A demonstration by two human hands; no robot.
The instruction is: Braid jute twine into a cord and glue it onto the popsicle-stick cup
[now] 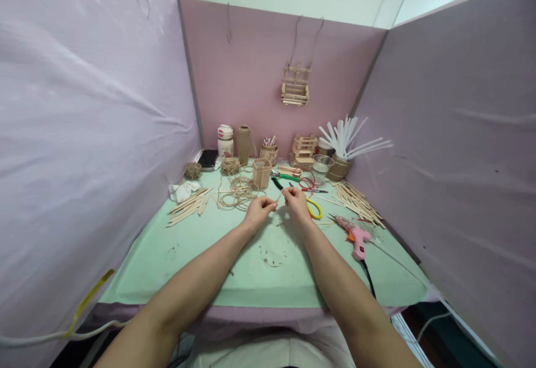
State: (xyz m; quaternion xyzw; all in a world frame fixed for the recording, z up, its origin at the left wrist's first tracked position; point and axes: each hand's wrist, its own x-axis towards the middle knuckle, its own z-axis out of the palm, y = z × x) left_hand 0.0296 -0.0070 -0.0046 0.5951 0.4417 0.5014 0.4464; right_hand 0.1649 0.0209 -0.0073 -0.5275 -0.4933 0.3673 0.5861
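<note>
Above the middle of the table my left hand and my right hand meet, fingers pinched. Between their fingertips runs a thin tan strand; whether it is twine or a sliver of wood I cannot tell. Just beyond stands a small wooden-stick cup. Loose jute twine lies in coils left of it. Scissors with yellow handles lie beside my right hand, partly hidden by it. Green-handled pliers rest behind it.
A pink glue gun lies at right, its cord trailing off the front edge. Flat wooden sticks lie at left, more sticks at right. White glue sticks stand in a pot. Fabric walls enclose three sides; a small wooden rack hangs behind.
</note>
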